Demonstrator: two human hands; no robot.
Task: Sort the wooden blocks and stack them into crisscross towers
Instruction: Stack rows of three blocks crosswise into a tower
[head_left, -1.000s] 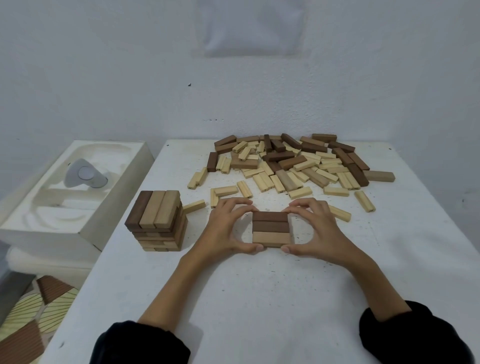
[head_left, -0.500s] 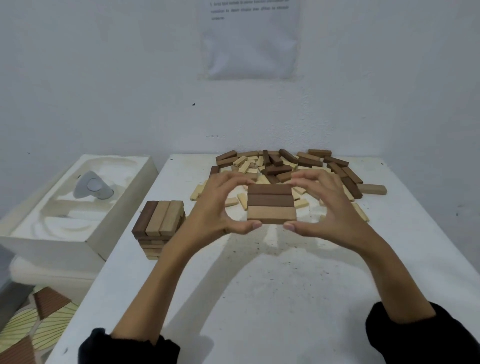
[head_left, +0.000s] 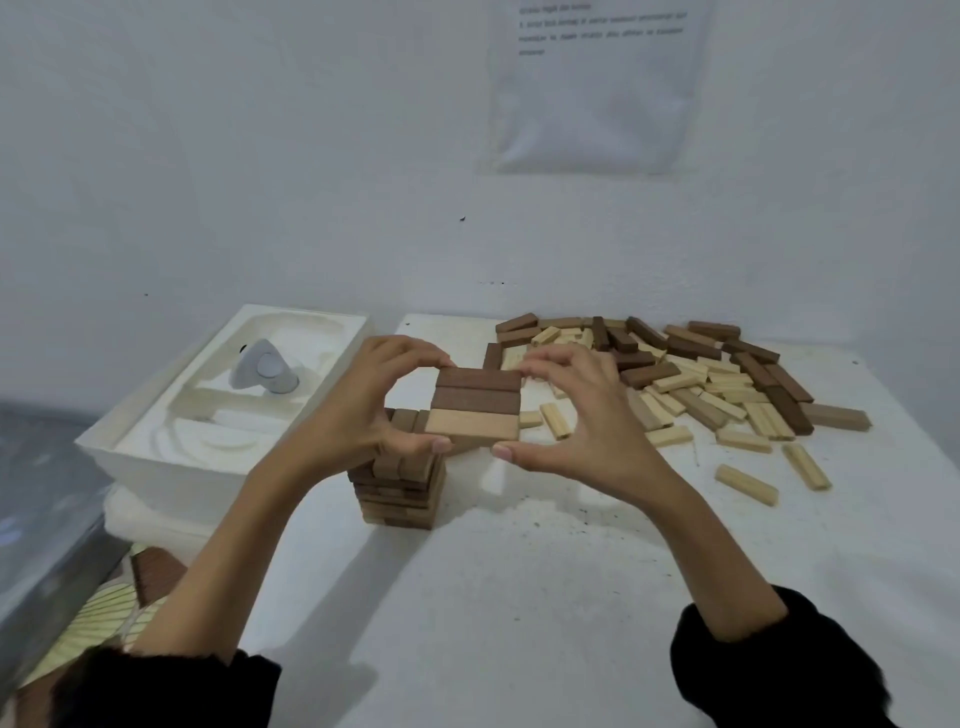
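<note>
A flat row of three blocks (head_left: 475, 406), two dark brown and one pale, hangs in the air between my hands. My left hand (head_left: 363, 410) pinches its left end with thumb below and fingers above. My right hand (head_left: 574, 415) pinches its right end the same way. The row hovers just above and slightly right of the crisscross tower (head_left: 400, 488), whose top is partly hidden by my left hand. A loose pile of dark and pale blocks (head_left: 691, 379) lies at the back right of the white table (head_left: 519, 597).
A white moulded tray (head_left: 208, 410) with a small grey-white device (head_left: 265, 369) stands left of the table. Single pale blocks (head_left: 746, 484) lie scattered right of my hands. A paper sheet (head_left: 597, 88) hangs on the wall. A patterned floor shows at the lower left.
Both hands lifted the three-block row off the table and carried it left, from the table's middle to just over the tower.
</note>
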